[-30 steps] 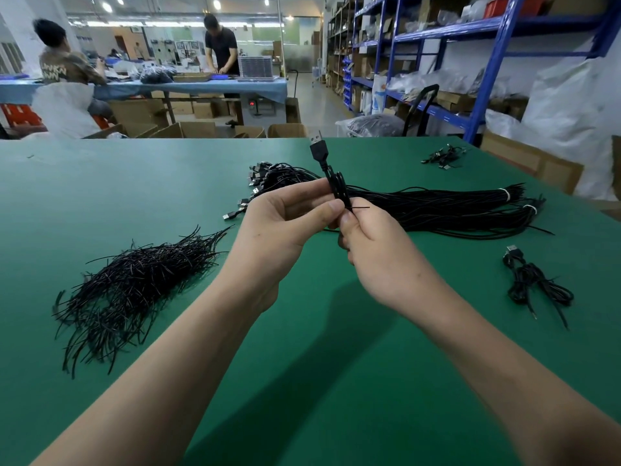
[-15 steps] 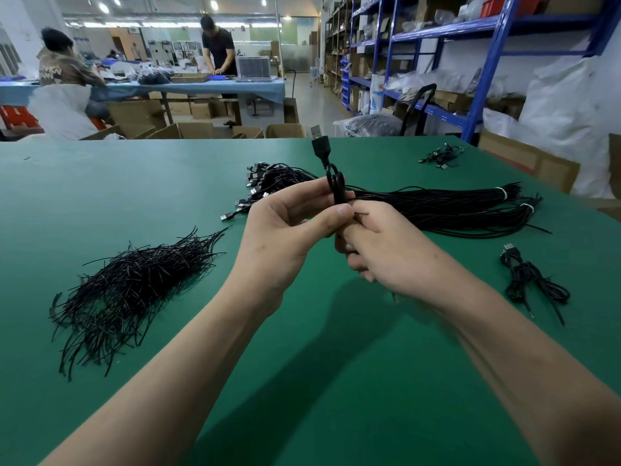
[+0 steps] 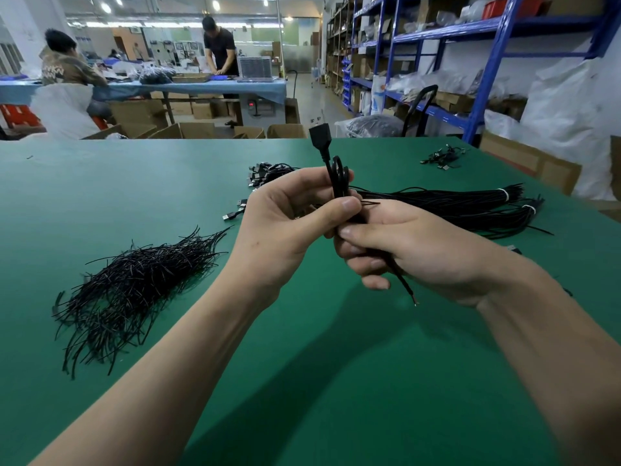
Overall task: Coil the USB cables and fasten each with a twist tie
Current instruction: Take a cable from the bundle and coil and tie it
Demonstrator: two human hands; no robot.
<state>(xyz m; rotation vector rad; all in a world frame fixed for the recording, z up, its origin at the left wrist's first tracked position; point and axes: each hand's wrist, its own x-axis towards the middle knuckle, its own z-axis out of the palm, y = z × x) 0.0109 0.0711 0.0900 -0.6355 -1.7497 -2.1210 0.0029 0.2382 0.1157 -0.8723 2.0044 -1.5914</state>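
Mostly hidden, cable (image 3: 331, 179) coil inside left grip (image 3: 289, 227) and right grip (image 3: 403, 247), both pinching it, tie (image 3: 371, 203) barely visible, open bench (image 3: 336, 381) below.

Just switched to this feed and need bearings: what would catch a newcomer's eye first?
The left hand and right hand grip a coiled black USB cable mid-frame above the green table, plug pointing up. A heap of black twist ties lies on the table to the left; a long bundle of uncoiled cables stretches behind the hands toward the right.
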